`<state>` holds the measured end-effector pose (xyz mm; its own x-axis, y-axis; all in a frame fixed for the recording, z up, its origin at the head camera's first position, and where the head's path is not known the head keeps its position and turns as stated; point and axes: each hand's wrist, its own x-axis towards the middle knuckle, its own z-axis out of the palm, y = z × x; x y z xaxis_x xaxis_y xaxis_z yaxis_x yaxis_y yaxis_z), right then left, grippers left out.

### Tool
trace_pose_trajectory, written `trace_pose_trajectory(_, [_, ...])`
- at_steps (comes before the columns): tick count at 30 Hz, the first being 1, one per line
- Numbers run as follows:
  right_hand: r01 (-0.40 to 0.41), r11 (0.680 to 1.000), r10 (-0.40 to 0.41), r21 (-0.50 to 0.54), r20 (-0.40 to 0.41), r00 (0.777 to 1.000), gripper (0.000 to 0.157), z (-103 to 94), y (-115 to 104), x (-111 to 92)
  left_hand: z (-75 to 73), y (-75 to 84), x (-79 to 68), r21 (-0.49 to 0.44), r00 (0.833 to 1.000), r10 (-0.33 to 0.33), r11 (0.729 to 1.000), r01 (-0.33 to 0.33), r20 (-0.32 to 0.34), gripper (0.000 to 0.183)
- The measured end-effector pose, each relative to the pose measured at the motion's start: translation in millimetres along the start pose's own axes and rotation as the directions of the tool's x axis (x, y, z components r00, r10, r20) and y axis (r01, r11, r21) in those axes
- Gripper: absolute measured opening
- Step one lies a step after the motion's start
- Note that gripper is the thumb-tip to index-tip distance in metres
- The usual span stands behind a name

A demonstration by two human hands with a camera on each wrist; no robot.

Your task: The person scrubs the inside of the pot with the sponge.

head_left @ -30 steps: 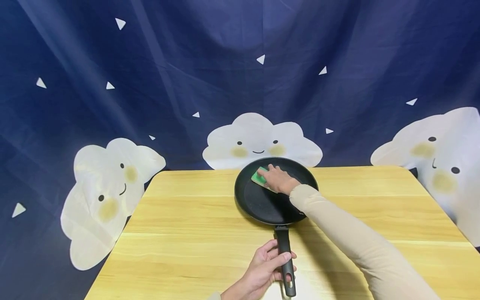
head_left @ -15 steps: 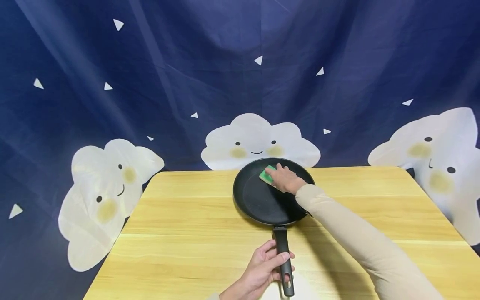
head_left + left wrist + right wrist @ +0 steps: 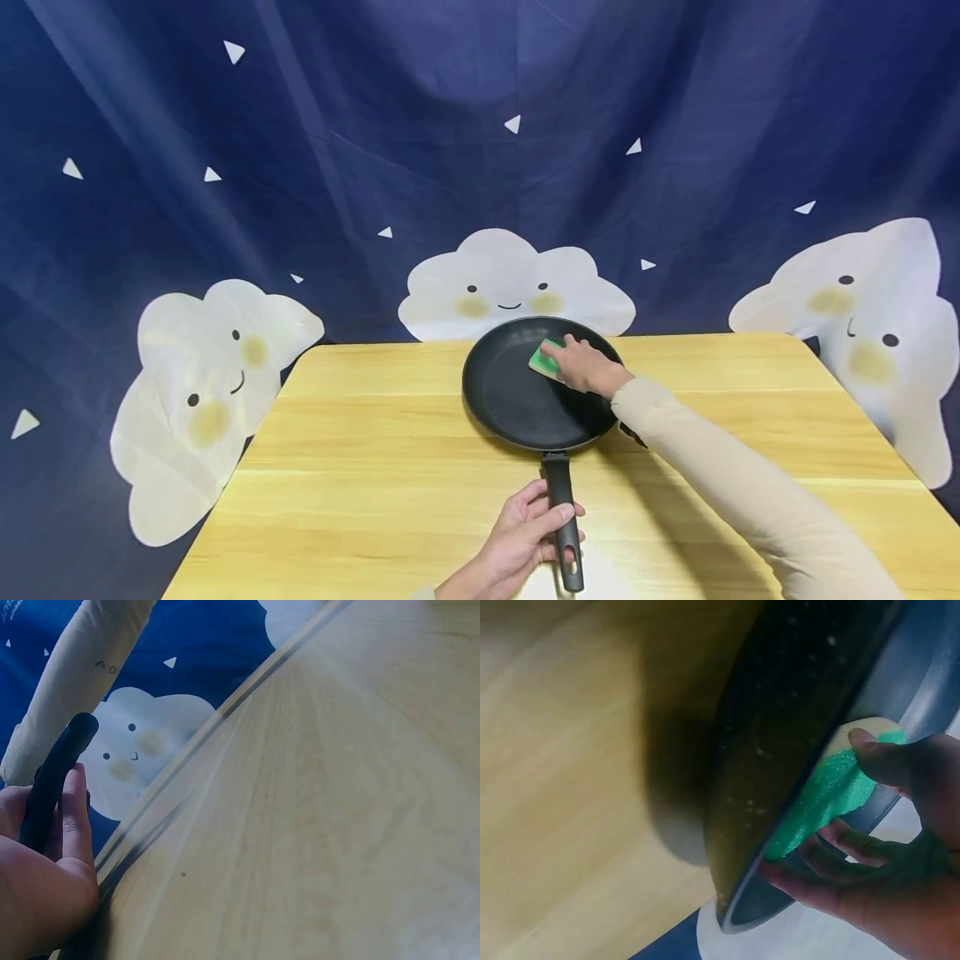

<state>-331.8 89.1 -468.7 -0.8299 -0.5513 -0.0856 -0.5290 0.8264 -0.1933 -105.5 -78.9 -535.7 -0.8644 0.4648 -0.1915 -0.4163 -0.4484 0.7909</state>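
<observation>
A black frying pan is held above the wooden table, its handle pointing toward me. My left hand grips that handle, thumb on top and fingers wrapped beneath. In the left wrist view the handle's end rises out of the left hand. My right hand pinches a sponge against the pan's inner surface, right of its middle. Seen from the right wrist, the sponge has a rough green face and a pale side, with the right hand's thumb and fingers at its edges.
The wooden table spreads on both sides of the pan, its far edge close behind the pan. A dark blue curtain with printed clouds hangs behind. My right sleeve crosses over the table's right part.
My right hand has slid the sponge rightward and slightly down across the pan's inside. The left hand keeps its grip on the handle, and the whole head view has shifted slightly.
</observation>
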Motion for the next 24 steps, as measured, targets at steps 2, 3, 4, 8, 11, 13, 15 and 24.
trace_pose_trajectory(2, [0.005, 1.0, -0.005, 0.005, -0.002, 1.0, 0.041, 0.9, 0, -4, -0.5, -0.1, -0.5, -0.001, 1.0, -0.003, 1.0, 0.003, 0.001, 0.056])
trace_pose_trajectory(3, [0.012, 1.0, -0.012, 0.005, -0.009, 1.0, 0.041, 1.4, 1, -6, -0.7, -0.2, -0.6, -0.001, 1.0, -0.003, 1.0, 0.003, 0.001, 0.056])
trace_pose_trajectory(4, [0.019, 1.0, -0.019, 0.006, -0.015, 1.0, 0.04, 1.7, 1, -8, -0.8, -0.2, -0.6, -0.002, 1.0, -0.003, 1.0, 0.003, 0.002, 0.056])
trace_pose_trajectory(8, [0.04, 0.999, -0.04, 0.013, -0.031, 0.999, 0.04, 3.2, 0, -16, -0.8, -0.4, -0.4, -0.006, 1.0, -0.003, 1.0, 0.003, 0.002, 0.057])
trace_pose_trajectory(11, [0.047, 0.999, -0.047, 0.025, -0.025, 0.999, 0.041, 4.1, -1, -24, -0.7, -0.2, -0.4, -0.01, 1.0, -0.006, 1.0, 0.006, 0.004, 0.057])
trace_pose_trajectory(13, [0.061, 0.998, -0.06, 0.031, -0.022, 0.998, 0.041, 4.4, -1, -30, -0.8, 0.0, -0.6, -0.009, 1.0, -0.009, 1.0, 0.009, 0.006, 0.057])
trace_pose_trajectory(15, [0.077, 0.996, -0.076, 0.039, -0.019, 0.997, 0.042, 4.6, -2, -35, -0.9, 0.1, -0.9, -0.009, 1.0, -0.012, 1.0, 0.012, 0.008, 0.057])
trace_pose_trajectory(24, [0.103, 0.992, -0.102, 0.071, -0.017, 0.995, 0.042, 7.1, -10, -52, -1.1, 0.7, -1.3, -0.004, 1.0, -0.016, 1.0, 0.016, 0.005, 0.058])
